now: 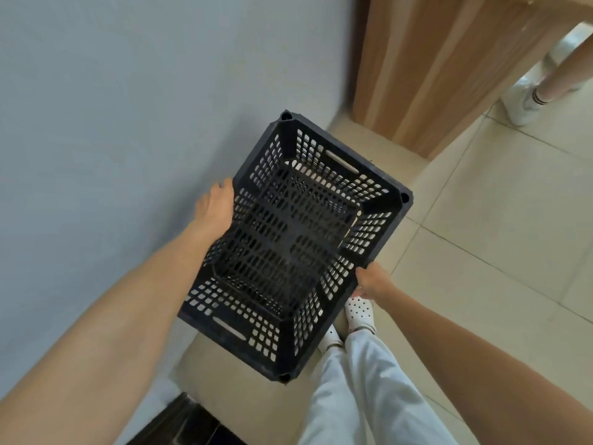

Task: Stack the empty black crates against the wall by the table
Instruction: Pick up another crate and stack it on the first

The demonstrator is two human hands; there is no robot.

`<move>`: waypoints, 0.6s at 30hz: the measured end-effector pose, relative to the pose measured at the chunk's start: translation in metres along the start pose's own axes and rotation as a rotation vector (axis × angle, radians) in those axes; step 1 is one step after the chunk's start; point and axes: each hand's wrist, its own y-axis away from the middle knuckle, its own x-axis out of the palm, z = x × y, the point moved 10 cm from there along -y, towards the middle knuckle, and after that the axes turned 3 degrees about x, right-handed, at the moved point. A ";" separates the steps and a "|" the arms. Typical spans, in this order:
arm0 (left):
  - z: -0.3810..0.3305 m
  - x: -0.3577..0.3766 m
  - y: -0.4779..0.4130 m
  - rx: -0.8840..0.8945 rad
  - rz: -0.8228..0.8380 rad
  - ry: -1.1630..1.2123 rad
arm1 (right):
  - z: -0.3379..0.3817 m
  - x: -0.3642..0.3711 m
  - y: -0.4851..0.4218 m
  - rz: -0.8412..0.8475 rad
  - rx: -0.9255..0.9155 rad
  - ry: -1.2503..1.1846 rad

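So the person has one perforated black plastic crate point(295, 245) held up between both hands, open side up, and it's clearly empty, since you can see straight through the slotted bottom to the pale tiled floor point(500, 252). The left hand point(215, 203) is flat against the long side that faces the grey-blue wall point(128, 107), fingers fairly spread. The right hand point(373, 282) is curled tight over the rim of the opposite long side, near the crate's near-right part.

The key thing for the next move: the crate's long axis runs away from the person, roughly parallel to the wall, and the wall is on the left-hand side, just beside the crate. The wood-grain table panel point(417, 75) stands beyond the crate's far end, against the same wall. So the spot looks like it's down and slightly forward, in the strip of floor between wall and table, and the left hand is the nearer one to the wall.

Count: one crate in plain view. A dark thing at the bottom edge might be another, can't tell. Someone else's leg and white shoe point(519, 104) are over by the table.
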 end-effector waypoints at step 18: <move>0.038 0.037 -0.069 0.096 0.093 -0.096 | 0.050 0.022 -0.015 -0.088 0.000 0.149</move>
